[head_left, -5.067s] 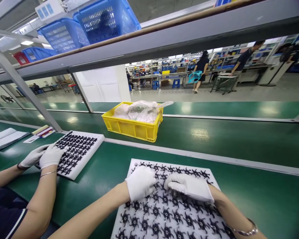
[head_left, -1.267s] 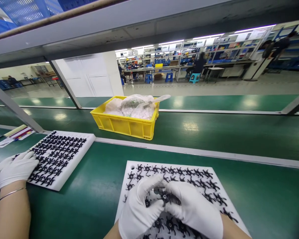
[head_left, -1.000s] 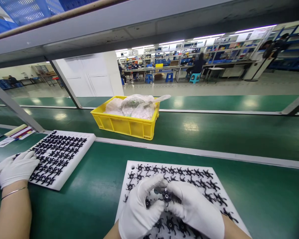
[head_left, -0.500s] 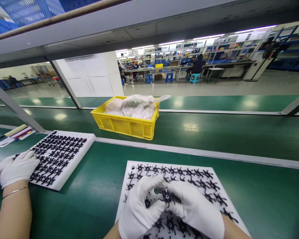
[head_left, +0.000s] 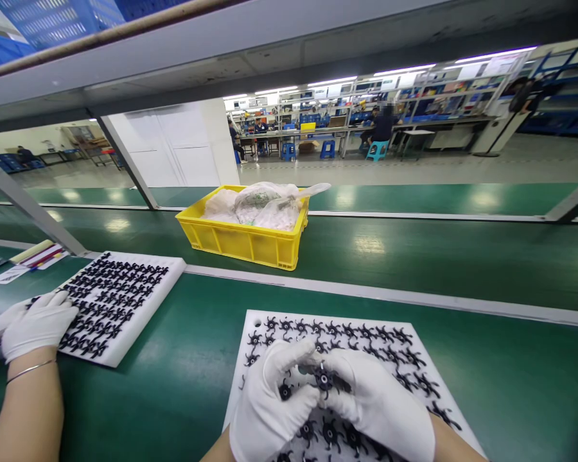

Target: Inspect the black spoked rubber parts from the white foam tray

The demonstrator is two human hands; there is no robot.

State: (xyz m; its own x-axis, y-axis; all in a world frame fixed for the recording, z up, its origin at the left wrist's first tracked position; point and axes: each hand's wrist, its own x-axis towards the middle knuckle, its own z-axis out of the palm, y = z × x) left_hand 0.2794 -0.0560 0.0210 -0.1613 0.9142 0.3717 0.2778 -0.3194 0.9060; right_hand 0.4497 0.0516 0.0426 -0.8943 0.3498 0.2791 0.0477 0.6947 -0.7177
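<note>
Over a white board [head_left: 256, 323] set with rows of small black bladed impellers, both my hands meet in white gloves. One black impeller [head_left: 324, 380] with curved blades and a pale centre is held up between them. My right hand [head_left: 380, 401] pinches it from the right, thumb below and fingers above. From the left, my left hand [head_left: 272, 401] curls in, its thumb and fingertips reaching the impeller's edge; their exact contact is partly hidden. Another impeller [head_left: 285, 391] shows on the board inside the curve of my left hand. My hands cover the board's middle.
At left, a co-worker's gloved hands [head_left: 41, 324] rest at a second white board [head_left: 147, 321] full of impellers. A yellow bin [head_left: 243, 247] with plastic bags stands beyond the pale strip. An overhead shelf [head_left: 173, 70] and slanted posts frame the green bench [head_left: 197, 372].
</note>
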